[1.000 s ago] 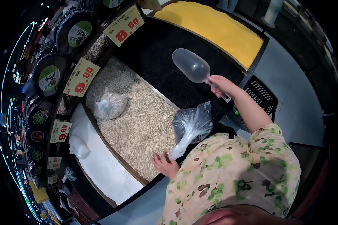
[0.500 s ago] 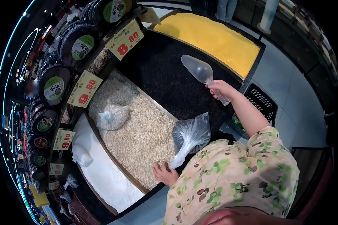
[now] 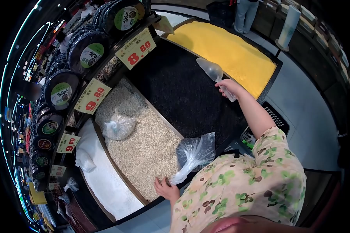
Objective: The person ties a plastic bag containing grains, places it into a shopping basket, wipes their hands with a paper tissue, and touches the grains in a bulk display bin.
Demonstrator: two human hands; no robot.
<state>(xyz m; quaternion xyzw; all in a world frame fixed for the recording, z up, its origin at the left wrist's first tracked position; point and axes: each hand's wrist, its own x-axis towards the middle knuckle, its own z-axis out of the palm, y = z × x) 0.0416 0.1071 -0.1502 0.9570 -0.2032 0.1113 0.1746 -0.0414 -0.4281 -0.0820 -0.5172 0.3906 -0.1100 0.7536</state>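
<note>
My right hand [image 3: 228, 88] is wrapped round the handle of a clear plastic scoop [image 3: 214, 72]. The scoop is above the bin of black grain [image 3: 163, 73], near the edge of the yellow grain [image 3: 225, 50], and looks empty. My left hand [image 3: 167, 189] rests at the front edge of the bin of pale grain [image 3: 140, 155], fingers apart. Close by its fingertips is the twisted end of a clear plastic bag [image 3: 196, 155]. That bag lies across the corner of the pale and black bins; its dark lower part may hold black grain, but I cannot tell.
A tied bag of grain [image 3: 120, 126] sits on the pale grain. Left of it is a bin of white grain [image 3: 105, 186] with another tied bag [image 3: 84, 160]. Price signs [image 3: 136, 48] and wrapped round packs [image 3: 61, 93] line the shelf. A black basket [image 3: 274, 116] stands beside my right arm.
The view has shifted slightly. My right hand has moved a little with the scoop, toward the yellow grain. My left hand stays at the bin's edge, fingers still apart.
</note>
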